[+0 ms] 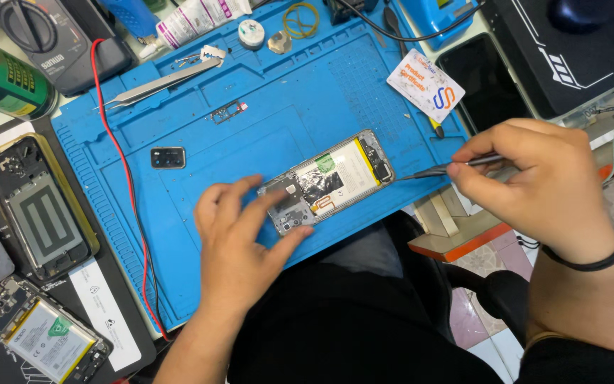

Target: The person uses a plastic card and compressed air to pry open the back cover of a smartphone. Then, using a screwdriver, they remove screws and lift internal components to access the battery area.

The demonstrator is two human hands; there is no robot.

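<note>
Lying at one o'clock on the blue mat, a white rectangular card with an orange-and-blue emblem. Lying at twelve o'clock, a white tube with purple label bands. Standing at ten o'clock, a green can with yellow print. Showing at eight o'clock, a white battery label bearing a green tab. Resting just beside it, a white sticker strip.
</note>
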